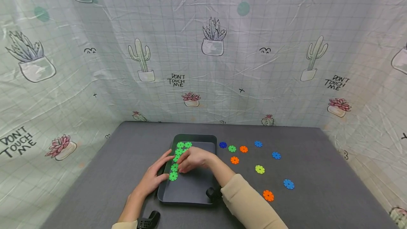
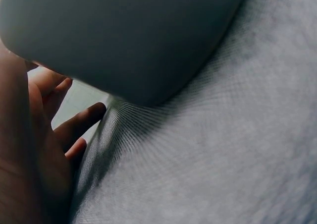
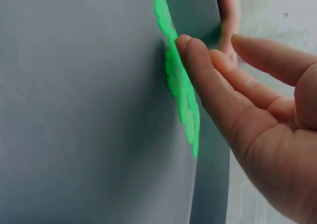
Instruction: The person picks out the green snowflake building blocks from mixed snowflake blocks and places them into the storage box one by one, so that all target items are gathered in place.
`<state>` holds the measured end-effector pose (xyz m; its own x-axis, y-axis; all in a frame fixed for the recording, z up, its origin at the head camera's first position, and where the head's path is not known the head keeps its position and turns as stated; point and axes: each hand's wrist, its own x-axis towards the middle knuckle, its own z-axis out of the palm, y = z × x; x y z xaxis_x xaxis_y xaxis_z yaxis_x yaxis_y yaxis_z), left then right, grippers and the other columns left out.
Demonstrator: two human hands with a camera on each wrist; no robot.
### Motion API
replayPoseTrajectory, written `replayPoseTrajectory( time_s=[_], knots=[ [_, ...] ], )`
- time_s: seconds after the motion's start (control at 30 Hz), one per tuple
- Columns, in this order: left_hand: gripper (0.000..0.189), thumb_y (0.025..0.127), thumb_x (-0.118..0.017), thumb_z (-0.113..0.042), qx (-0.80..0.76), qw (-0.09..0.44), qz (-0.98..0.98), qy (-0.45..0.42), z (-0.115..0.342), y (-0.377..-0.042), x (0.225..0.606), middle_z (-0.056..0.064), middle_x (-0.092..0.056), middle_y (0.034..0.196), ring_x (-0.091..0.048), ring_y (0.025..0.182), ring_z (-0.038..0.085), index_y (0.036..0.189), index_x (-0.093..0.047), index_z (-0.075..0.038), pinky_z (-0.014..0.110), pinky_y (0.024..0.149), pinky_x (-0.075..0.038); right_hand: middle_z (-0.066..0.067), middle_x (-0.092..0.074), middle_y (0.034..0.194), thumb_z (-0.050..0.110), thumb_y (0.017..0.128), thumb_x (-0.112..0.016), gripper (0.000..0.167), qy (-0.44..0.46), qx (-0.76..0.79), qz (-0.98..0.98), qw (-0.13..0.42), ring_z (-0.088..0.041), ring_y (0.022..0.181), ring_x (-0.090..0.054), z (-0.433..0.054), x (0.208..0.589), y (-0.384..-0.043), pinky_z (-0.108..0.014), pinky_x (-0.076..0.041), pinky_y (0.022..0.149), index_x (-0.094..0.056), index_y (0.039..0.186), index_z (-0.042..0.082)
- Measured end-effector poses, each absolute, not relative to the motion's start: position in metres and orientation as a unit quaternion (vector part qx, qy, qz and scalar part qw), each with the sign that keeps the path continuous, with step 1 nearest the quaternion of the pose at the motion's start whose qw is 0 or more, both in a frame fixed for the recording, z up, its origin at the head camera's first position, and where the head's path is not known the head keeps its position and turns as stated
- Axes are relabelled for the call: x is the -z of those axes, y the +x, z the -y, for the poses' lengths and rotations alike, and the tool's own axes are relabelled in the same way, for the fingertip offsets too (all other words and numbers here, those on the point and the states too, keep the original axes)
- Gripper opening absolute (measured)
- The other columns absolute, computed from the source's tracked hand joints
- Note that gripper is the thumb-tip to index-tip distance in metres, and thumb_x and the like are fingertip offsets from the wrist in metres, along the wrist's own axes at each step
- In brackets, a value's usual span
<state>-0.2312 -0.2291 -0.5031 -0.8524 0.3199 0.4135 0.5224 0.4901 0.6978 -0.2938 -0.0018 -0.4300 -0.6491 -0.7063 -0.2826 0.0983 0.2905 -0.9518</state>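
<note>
A dark rectangular tray (image 1: pixel 197 186) lies on the grey table, with several green notched discs (image 1: pixel 173 176) along its left side. My left hand (image 1: pixel 152 176) rests at the tray's left rim, fingers and thumb spread, the tips close to the discs. Inside the tray, my right hand (image 1: pixel 196 159) reaches over the green row and covers part of it. From the right wrist, straight fingers of the right hand (image 3: pixel 257 130) touch the green discs (image 3: pixel 181 85), while the thumb stands apart. The left wrist view shows the left hand (image 2: pixel 47 154) beside the tray's underside (image 2: pixel 124 40).
Right of the tray lie loose discs on the table: dark blue (image 1: pixel 223 145), green (image 1: pixel 232 148), yellow-green (image 1: pixel 259 169), several orange (image 1: pixel 268 195) and several lighter blue (image 1: pixel 288 184). A patterned cloth (image 1: pixel 241 66) hangs behind the table and at its sides.
</note>
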Motion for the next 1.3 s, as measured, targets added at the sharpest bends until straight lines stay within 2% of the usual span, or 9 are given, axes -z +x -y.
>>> replayPoseTrajectory(
  time_s=[0.27, 0.5, 0.73, 0.97, 1.3],
  knots=[
    [0.062, 0.081, -0.063, -0.001, 0.433, 0.111, 0.861, -0.244, 0.229, -0.233, 0.506, 0.015, -0.035, 0.160, -0.033, 0.145, 0.038, 0.143, -0.056, -0.004, 0.066, 0.100, -0.035, -0.028, -0.066, 0.121, -0.002, 0.094, -0.063, 0.041, -0.207, 0.584, -0.705, 0.345, -0.033, 0.103, -0.070, -0.020, 0.420, -0.300, -0.047, -0.051, 0.093, -0.056, 0.132, -0.016],
    [0.063, 0.081, -0.062, 0.000, 0.449, 0.097, 0.855, -0.242, 0.229, -0.233, 0.505, 0.013, -0.033, 0.161, -0.030, 0.146, 0.038, 0.144, -0.055, -0.004, 0.068, 0.102, -0.032, -0.028, -0.064, 0.125, 0.003, 0.095, -0.066, 0.039, -0.202, 0.601, -0.710, 0.307, -0.034, 0.107, -0.068, -0.045, 0.400, -0.301, -0.050, -0.048, 0.097, -0.059, 0.131, -0.011],
    [0.064, 0.081, -0.063, 0.000, 0.446, 0.100, 0.856, -0.243, 0.229, -0.232, 0.505, 0.011, -0.033, 0.162, -0.030, 0.146, 0.039, 0.144, -0.055, -0.004, 0.069, 0.101, -0.032, -0.027, -0.063, 0.126, 0.004, 0.095, -0.066, 0.043, -0.198, 0.612, -0.721, 0.256, -0.029, 0.106, -0.068, -0.075, 0.389, -0.304, -0.049, -0.047, 0.099, -0.057, 0.134, -0.011],
    [0.063, 0.082, -0.064, -0.002, 0.454, 0.090, 0.855, -0.235, 0.230, -0.231, 0.506, 0.011, -0.032, 0.162, -0.028, 0.147, 0.038, 0.145, -0.055, -0.005, 0.070, 0.101, -0.030, -0.023, -0.064, 0.126, 0.009, 0.097, -0.065, 0.043, -0.201, 0.603, -0.742, 0.215, -0.042, 0.118, -0.060, -0.103, 0.389, -0.308, -0.045, -0.049, 0.098, -0.057, 0.135, -0.008],
    [0.064, 0.082, -0.065, -0.001, 0.454, 0.093, 0.853, -0.239, 0.230, -0.234, 0.509, 0.014, -0.033, 0.161, -0.029, 0.147, 0.037, 0.144, -0.055, -0.008, 0.069, 0.102, -0.030, -0.024, -0.061, 0.131, 0.010, 0.099, -0.063, 0.047, -0.156, 0.615, -0.754, 0.170, -0.033, 0.116, -0.063, -0.131, 0.400, -0.313, -0.052, -0.042, 0.104, -0.051, 0.140, -0.010]
  ],
)
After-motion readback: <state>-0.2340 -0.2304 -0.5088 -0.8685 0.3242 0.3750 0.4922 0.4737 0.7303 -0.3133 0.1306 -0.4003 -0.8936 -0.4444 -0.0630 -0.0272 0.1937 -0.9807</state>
